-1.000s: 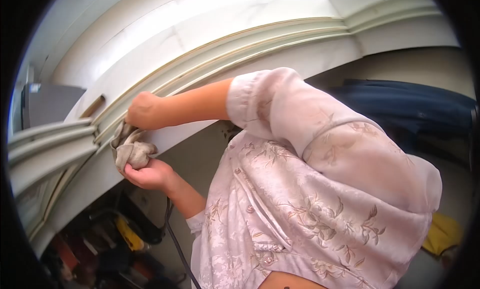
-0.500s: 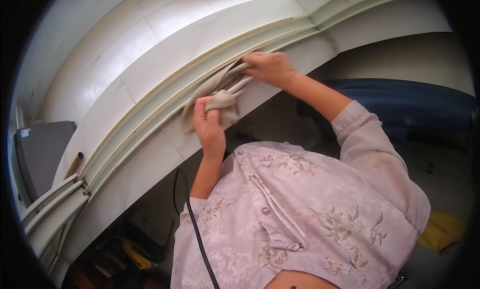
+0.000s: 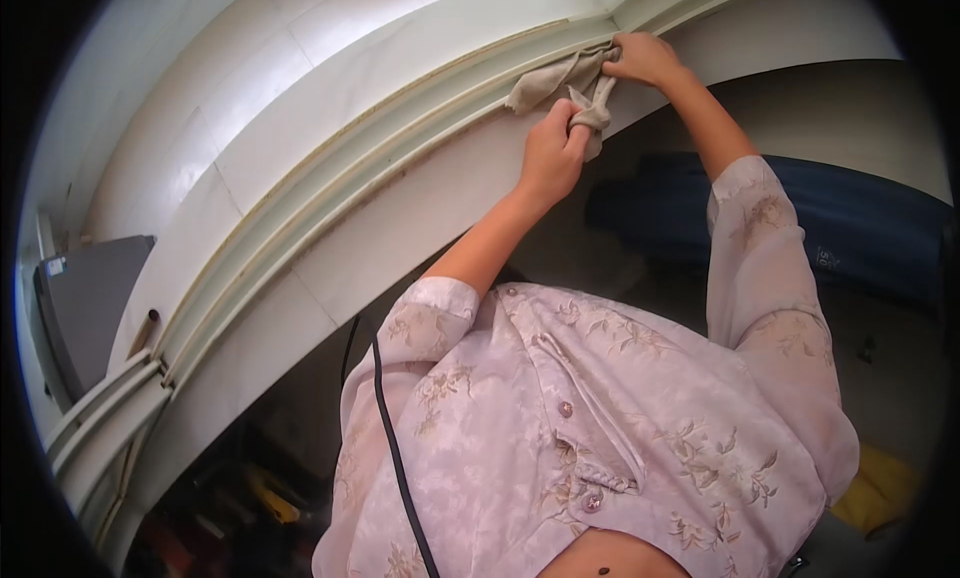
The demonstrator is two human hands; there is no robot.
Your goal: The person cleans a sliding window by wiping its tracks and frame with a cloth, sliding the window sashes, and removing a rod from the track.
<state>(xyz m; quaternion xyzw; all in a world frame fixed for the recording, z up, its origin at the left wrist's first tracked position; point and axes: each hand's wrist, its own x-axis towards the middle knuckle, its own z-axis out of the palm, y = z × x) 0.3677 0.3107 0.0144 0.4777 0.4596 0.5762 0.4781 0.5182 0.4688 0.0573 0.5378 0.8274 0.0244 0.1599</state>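
Observation:
A beige cloth (image 3: 553,79) lies bunched over the inner rail of the white window track (image 3: 400,128), close to the track's far right corner. My right hand (image 3: 640,60) presses the cloth at the rail, its fingers closed on one end. Lower and to the left, my left hand (image 3: 556,150) is closed around a twisted, hanging part of the same cloth. A loose flap of it stretches left along the rail. The fingertips of my right hand are partly hidden in the folds.
The white sill (image 3: 290,303) runs along the near side of the track. A dark blue rolled or covered thing (image 3: 760,218) lies below on the right. A grey panel (image 3: 95,298) and a short brown tube (image 3: 145,332) are at the left. A black cable (image 3: 392,448) hangs before my shirt.
Both hands have moved right along the track with the cloth, towards its far corner. The hands stay closed on the cloth.

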